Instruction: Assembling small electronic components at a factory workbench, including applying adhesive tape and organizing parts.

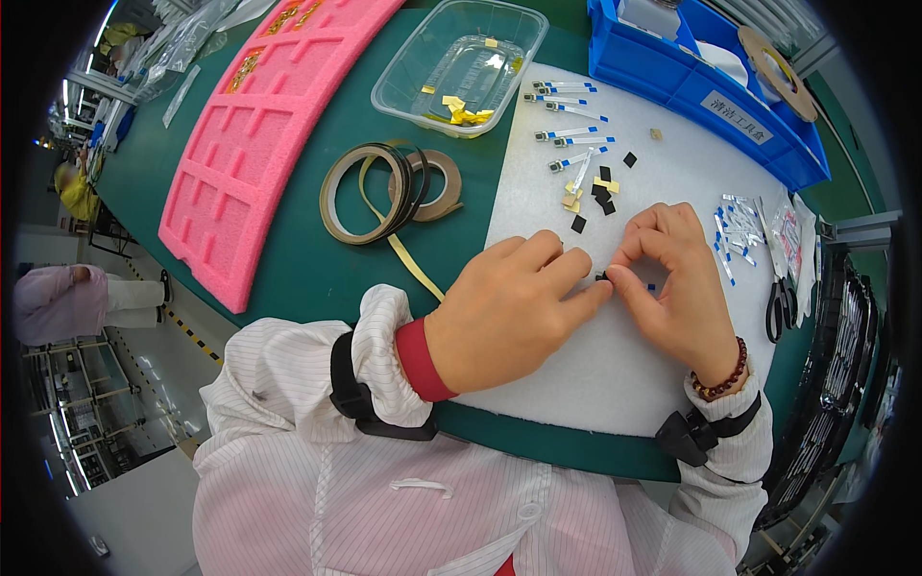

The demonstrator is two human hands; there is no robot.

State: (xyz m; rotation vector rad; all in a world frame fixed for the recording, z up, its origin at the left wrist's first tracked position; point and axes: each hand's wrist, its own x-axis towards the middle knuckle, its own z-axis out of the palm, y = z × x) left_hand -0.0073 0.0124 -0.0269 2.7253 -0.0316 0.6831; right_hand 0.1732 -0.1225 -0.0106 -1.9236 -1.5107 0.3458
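Over the white mat (538,384), my two hands meet at the fingertips around a small black piece (602,277). My right hand (677,288) pinches it between thumb and index finger. My left hand (514,312) is curled, its index fingertip at the same piece and its thumb hidden below. A small blue tab (652,287) shows under my right hand. Just beyond my fingers lie several black squares (602,193) and pale yellow bits of backing (573,204). Farther up, several flat flex cables (574,132) with small connector ends and blue tips lie in a column.
Tape rolls (338,223) with a loose strip lie left of the mat. Behind stand a clear plastic tub (384,94) with yellow scraps and a blue bin (663,84). A pink foam tray (213,240) is at left. On the right are more flex cables (738,226) and scissors (780,309).
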